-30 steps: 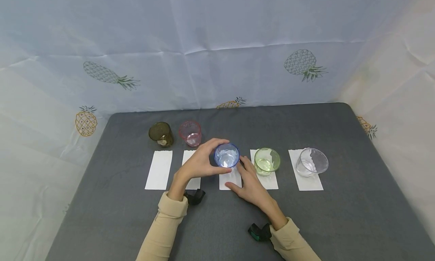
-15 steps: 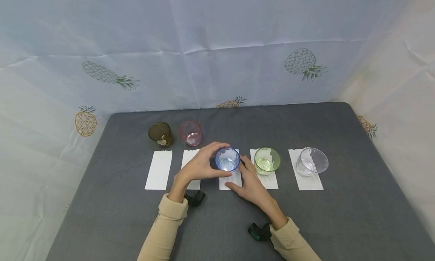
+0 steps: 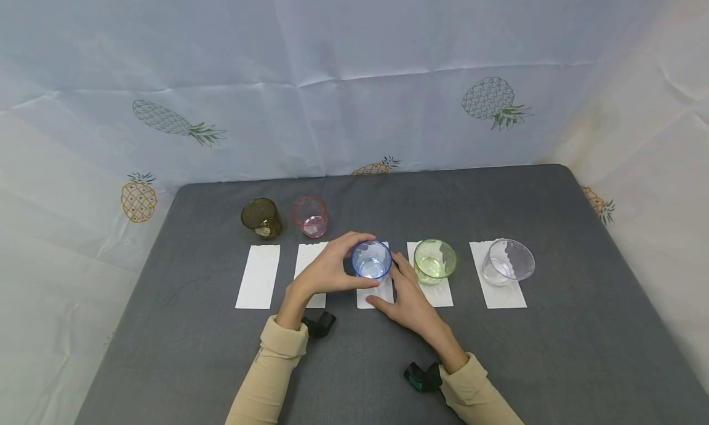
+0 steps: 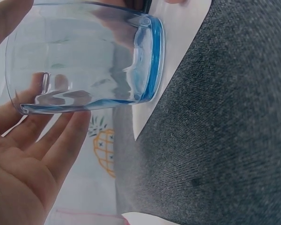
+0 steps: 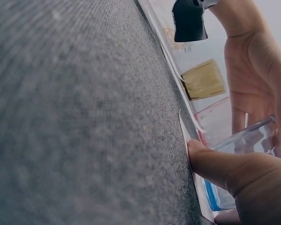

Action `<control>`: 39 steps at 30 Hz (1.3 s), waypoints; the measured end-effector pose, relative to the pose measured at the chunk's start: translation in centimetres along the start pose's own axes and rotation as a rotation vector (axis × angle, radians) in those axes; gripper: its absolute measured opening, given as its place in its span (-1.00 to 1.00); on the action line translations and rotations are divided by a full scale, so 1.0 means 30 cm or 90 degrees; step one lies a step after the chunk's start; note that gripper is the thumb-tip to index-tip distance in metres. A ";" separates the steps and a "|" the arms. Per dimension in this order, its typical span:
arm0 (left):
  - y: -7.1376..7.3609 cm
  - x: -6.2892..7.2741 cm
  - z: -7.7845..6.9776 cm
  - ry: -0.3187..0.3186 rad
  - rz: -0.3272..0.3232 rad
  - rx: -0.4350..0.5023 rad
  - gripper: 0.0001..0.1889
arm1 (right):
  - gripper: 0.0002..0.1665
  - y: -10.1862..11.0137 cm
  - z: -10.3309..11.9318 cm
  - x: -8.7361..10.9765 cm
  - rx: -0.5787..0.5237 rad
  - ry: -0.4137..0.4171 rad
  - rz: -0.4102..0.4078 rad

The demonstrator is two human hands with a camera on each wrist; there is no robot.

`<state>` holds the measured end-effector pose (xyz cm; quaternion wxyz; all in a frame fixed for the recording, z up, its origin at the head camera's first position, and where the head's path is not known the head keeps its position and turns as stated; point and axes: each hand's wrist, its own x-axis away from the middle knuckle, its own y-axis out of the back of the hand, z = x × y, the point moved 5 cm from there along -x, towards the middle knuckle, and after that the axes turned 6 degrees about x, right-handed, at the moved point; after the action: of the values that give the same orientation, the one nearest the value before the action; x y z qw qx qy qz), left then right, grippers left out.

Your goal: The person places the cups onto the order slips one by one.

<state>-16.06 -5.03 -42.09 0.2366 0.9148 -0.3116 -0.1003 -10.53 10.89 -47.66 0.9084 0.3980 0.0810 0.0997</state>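
Note:
A clear blue glass (image 3: 371,262) is upright at the middle white paper strip (image 3: 374,298). My left hand (image 3: 332,266) holds it near the rim, thumb on the near side and fingers on the far side. In the left wrist view, the glass's thick blue base (image 4: 152,61) is at the paper; whether it bears fully on it I cannot tell. My right hand (image 3: 410,302) lies low at the strip's right side, fingers extended beside the glass. The right thumb (image 5: 215,164) touches the paper's near part in the right wrist view.
A green glass (image 3: 435,265) and a colourless glass (image 3: 508,265) stand on paper strips to the right. Behind the left strips stand a brown glass (image 3: 262,219) and a pink glass (image 3: 310,217). The leftmost strip (image 3: 258,277) lies on the grey table (image 3: 354,382).
Over the last second my left hand has brought the blue glass slightly toward me and down over the middle strip. My right hand has stayed in place.

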 end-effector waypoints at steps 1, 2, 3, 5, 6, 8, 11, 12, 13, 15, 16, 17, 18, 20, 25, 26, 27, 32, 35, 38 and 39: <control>-0.001 0.000 0.002 -0.001 -0.001 0.000 -0.15 | 0.03 0.001 0.002 0.000 0.001 0.005 -0.004; -0.002 -0.001 0.003 -0.002 -0.001 0.000 -0.15 | 0.03 0.001 0.004 0.000 0.000 0.010 -0.008; -0.003 -0.001 0.004 -0.004 -0.002 0.000 -0.16 | 0.04 0.002 0.005 -0.001 0.002 0.015 -0.012; -0.004 -0.003 0.005 -0.006 -0.002 0.001 -0.16 | 0.04 0.003 0.008 -0.001 0.006 0.025 -0.025; -0.005 -0.003 0.005 -0.008 -0.002 0.002 -0.16 | 0.05 0.003 0.009 -0.001 0.007 0.029 -0.030; -0.005 -0.004 0.005 -0.013 -0.003 0.006 -0.17 | 0.05 0.002 0.009 -0.001 0.009 0.030 -0.036; -0.006 -0.005 0.005 -0.015 -0.005 0.008 -0.17 | 0.06 0.002 0.010 -0.001 0.010 0.030 -0.038; -0.006 -0.005 0.006 -0.015 -0.006 0.007 -0.17 | 0.05 0.003 0.011 -0.001 0.010 0.032 -0.039; -0.006 -0.005 0.007 -0.015 -0.006 0.007 -0.17 | 0.05 0.003 0.012 -0.001 0.011 0.033 -0.040; -0.007 -0.004 0.008 -0.016 -0.007 0.006 -0.17 | 0.05 0.003 0.013 -0.002 0.012 0.037 -0.042; -0.007 -0.004 0.009 -0.018 -0.008 0.004 -0.16 | 0.05 0.004 0.013 -0.002 0.012 0.038 -0.043; -0.007 -0.003 0.011 -0.020 -0.009 0.002 -0.16 | 0.04 0.004 0.014 -0.002 0.013 0.041 -0.045; -0.008 -0.002 0.012 -0.022 -0.010 -0.003 -0.15 | 0.04 0.004 0.014 -0.002 0.013 0.043 -0.046; -0.010 0.000 0.016 -0.028 -0.014 -0.011 -0.12 | 0.04 0.003 0.014 -0.001 0.013 0.044 -0.047; -0.020 0.004 0.021 -0.040 -0.035 -0.010 -0.15 | 0.04 0.002 0.011 0.002 0.011 0.042 -0.051; -0.022 0.004 0.021 -0.040 -0.041 -0.008 -0.17 | 0.05 0.002 0.010 0.002 0.011 0.038 -0.051; -0.025 0.004 0.021 -0.039 -0.046 -0.006 -0.19 | 0.05 0.001 0.009 0.003 0.010 0.035 -0.050; -0.034 0.007 0.021 -0.020 -0.075 -0.004 -0.20 | 0.12 -0.002 0.005 0.010 0.009 0.011 -0.045; -0.037 0.011 0.021 -0.013 -0.087 0.003 -0.19 | 0.15 -0.004 0.004 0.013 0.008 -0.001 -0.043; -0.039 0.014 0.025 -0.010 -0.094 0.012 -0.19 | 0.16 -0.005 0.006 0.015 0.007 -0.003 -0.044; -0.039 0.015 0.027 -0.010 -0.097 0.015 -0.19 | 0.16 -0.006 0.007 0.014 0.008 -0.001 -0.045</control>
<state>-15.36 -4.79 -43.39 0.2147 0.9378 -0.2440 -0.1219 -10.05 10.73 -47.68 0.9090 0.4004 0.0945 0.0668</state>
